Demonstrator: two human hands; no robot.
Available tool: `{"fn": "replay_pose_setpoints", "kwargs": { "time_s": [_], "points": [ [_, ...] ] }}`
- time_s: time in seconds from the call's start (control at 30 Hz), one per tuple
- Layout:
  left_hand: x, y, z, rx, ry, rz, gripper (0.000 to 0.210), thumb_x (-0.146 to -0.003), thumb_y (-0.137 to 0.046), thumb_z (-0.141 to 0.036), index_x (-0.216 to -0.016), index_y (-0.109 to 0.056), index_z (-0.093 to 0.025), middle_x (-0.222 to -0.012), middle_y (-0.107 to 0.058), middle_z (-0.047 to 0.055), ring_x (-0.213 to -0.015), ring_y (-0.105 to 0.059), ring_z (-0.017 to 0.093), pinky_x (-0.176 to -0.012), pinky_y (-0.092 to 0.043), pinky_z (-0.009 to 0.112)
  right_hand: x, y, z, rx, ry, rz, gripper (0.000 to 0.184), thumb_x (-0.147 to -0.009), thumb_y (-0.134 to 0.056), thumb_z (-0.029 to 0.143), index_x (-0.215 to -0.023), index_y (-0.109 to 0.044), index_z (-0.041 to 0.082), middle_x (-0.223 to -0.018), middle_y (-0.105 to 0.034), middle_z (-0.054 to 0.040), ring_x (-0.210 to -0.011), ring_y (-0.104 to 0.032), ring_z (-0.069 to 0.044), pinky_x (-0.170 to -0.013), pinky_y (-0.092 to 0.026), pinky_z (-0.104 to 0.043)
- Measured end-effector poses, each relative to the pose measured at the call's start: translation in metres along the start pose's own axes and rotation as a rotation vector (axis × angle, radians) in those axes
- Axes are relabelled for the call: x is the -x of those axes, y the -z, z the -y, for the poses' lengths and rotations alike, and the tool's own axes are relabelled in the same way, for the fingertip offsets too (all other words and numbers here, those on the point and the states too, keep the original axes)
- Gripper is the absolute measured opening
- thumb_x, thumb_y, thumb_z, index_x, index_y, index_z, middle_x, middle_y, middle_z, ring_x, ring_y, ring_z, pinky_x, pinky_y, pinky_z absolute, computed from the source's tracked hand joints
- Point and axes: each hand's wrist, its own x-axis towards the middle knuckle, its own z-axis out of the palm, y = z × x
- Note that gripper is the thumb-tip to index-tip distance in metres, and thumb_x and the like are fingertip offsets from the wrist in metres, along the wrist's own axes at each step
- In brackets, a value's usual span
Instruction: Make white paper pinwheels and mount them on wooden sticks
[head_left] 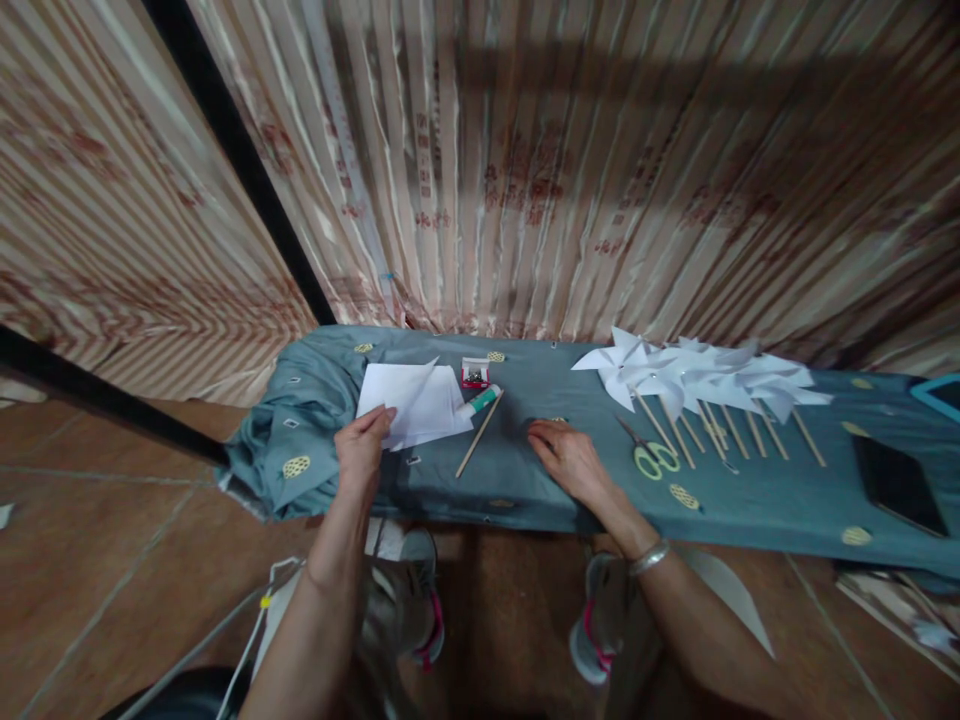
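Note:
My left hand (pixel 363 440) pinches the near left edge of a white paper sheet (pixel 409 400), whose far corner lifts off the sheets beneath it. My right hand (pixel 564 455) rests on the cloth with fingers loosely bent; its fingertips are partly hidden. Between the hands lie a thin wooden stick (pixel 478 435) and a green and white glue stick (pixel 480 402), which touches the papers. Just behind these stands a small red open box (pixel 475 373) with small shiny pieces in it. To the right of my right hand are scissors (pixel 654 460) with pale green handles.
Several white paper pinwheels (pixel 697 375) on wooden sticks lie in an overlapping row at the right. Beyond them are a black flat device (pixel 896 485) and a blue-edged object (pixel 937 395). A patterned blue-green cloth (pixel 450 500) covers the narrow table; a pleated curtain (pixel 525 180) hangs behind.

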Motion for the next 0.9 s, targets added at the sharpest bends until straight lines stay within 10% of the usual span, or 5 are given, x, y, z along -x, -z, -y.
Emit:
{"fn": "replay_pose_setpoints", "kwargs": {
  "time_s": [0.17,0.33,0.47,0.63,0.9],
  "points": [
    [0.042,-0.015,-0.036,0.134,-0.029,0.061,0.039,-0.051,-0.08,-0.039,-0.082,-0.077,-0.016,-0.076,-0.075,0.003,-0.071,-0.066,0.018,-0.078,-0.053,0.033,0.008,0.01,-0.016,-0.097,-0.095,-0.13,0.028,-0.091,-0.047,0.026,-0.11,-0.068,0.022,-0.118,-0.07,-0.0085,-0.113,-0.064,-0.023,-0.101,-0.048,-0.039],
    [0.112,-0.062,-0.041,-0.017,-0.277,0.589,0.014,-0.074,-0.068,-0.031,-0.079,-0.078,-0.024,-0.093,-0.077,0.005,-0.092,-0.069,0.023,-0.091,-0.052,0.036,0.022,0.036,-0.039,-0.033,-0.191,-0.28,0.053,-0.088,-0.052,0.027,-0.139,-0.046,0.016,-0.142,-0.051,-0.017,-0.134,-0.046,-0.029,-0.108,-0.04,-0.048],
    [0.148,-0.101,-0.018,-0.121,-0.415,0.826,0.016,-0.081,-0.063,-0.026,-0.086,-0.078,-0.025,-0.094,-0.077,0.006,-0.094,-0.069,0.022,-0.09,-0.053,0.035,0.042,0.055,-0.048,0.068,-0.081,-0.066,0.083,-0.075,-0.07,0.026,-0.149,-0.032,0.023,-0.161,-0.016,-0.0163,-0.148,-0.013,-0.036,-0.111,-0.027,-0.06],
    [0.162,-0.124,0.004,-0.16,-0.515,0.927,0.02,-0.088,-0.057,-0.026,-0.095,-0.076,-0.022,-0.094,-0.076,0.007,-0.088,-0.071,0.019,-0.082,-0.056,0.031,0.064,0.054,-0.061,-0.012,0.028,0.176,0.04,-0.074,-0.074,0.021,-0.114,-0.067,0.022,-0.148,-0.044,-0.0144,-0.141,-0.035,-0.033,-0.11,-0.032,-0.056],
    [0.131,-0.106,0.012,-0.511,-0.818,0.887,0.026,-0.085,-0.061,-0.018,-0.109,-0.07,-0.021,-0.109,-0.072,0.009,-0.107,-0.062,0.025,-0.094,-0.05,0.047,0.074,0.037,-0.083,-0.149,-0.016,0.167,0.026,-0.079,-0.065,0.012,-0.102,-0.071,0.022,-0.125,-0.065,-0.0093,-0.12,-0.058,-0.025,-0.103,-0.046,-0.047]
  ]
}}
